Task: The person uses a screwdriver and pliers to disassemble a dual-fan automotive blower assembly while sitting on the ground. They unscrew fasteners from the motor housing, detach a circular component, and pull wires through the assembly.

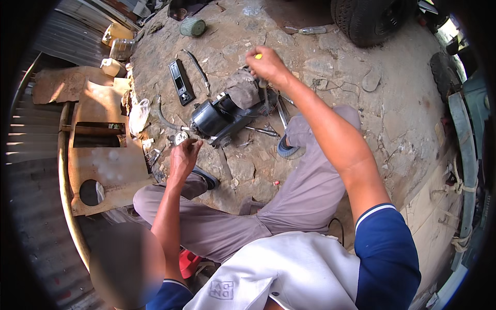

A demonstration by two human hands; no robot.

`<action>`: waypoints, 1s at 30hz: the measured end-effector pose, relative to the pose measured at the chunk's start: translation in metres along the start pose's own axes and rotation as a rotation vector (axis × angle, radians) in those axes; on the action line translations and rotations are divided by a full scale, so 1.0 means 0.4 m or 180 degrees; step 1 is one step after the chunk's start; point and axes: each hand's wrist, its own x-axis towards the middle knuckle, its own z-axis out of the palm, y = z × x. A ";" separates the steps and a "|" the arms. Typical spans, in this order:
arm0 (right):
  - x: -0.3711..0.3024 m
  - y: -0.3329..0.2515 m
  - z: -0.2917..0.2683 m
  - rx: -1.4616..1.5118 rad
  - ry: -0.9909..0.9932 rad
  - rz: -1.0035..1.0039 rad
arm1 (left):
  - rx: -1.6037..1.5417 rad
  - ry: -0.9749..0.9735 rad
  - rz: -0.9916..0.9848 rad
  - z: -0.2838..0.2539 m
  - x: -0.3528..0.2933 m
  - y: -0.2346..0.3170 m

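Note:
In front of me on the ground lies a small black machine with a cylinder (211,119), which looks like a portable air compressor. A grey rag (243,90) is draped over its far right end. My right hand (269,65) is raised just beyond the rag, fingers closed around a small yellow-ended thing (259,56) whose kind I cannot make out. Near the cylinder's left end, my left hand (185,157) hovers with loosely bent fingers apart, seemingly holding nothing. Right by its fingertips is a round dial gauge (181,137), and a grey hose (166,120) lies close to it.
Beyond the machine lie a black panel device (181,82) and a short black hose (197,71). Pliers (264,131) and a wrench (282,112) rest beside my right foot. A conical filter (192,27), a tire (373,20) and a rusty metal panel (103,170) surround the area.

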 end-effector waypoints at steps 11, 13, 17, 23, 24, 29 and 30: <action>-0.421 0.048 0.384 0.2069 -0.0594 0.0582 | -0.1841 -0.0429 0.0631 0.217 -0.023 0.032; -0.458 0.065 0.379 0.1616 -0.0421 0.0477 | -0.1816 -0.0336 0.0333 0.208 -0.012 0.020; -0.438 0.226 0.286 0.0541 -0.0309 0.1715 | -0.1303 0.1244 0.0694 0.171 0.046 -0.016; -0.386 0.498 0.200 0.0059 0.0408 0.2267 | -0.0389 0.1757 0.0880 0.100 0.105 -0.018; -0.377 0.544 0.185 -0.0194 0.0454 0.2249 | -0.0289 0.1694 0.0855 0.100 0.125 -0.005; -0.255 0.705 0.132 -0.1390 0.1162 0.1375 | 0.0203 0.1586 0.1185 0.106 0.264 0.059; -0.231 0.720 0.140 -0.1014 0.1235 0.1465 | 0.0253 0.1489 0.1204 0.107 0.280 0.084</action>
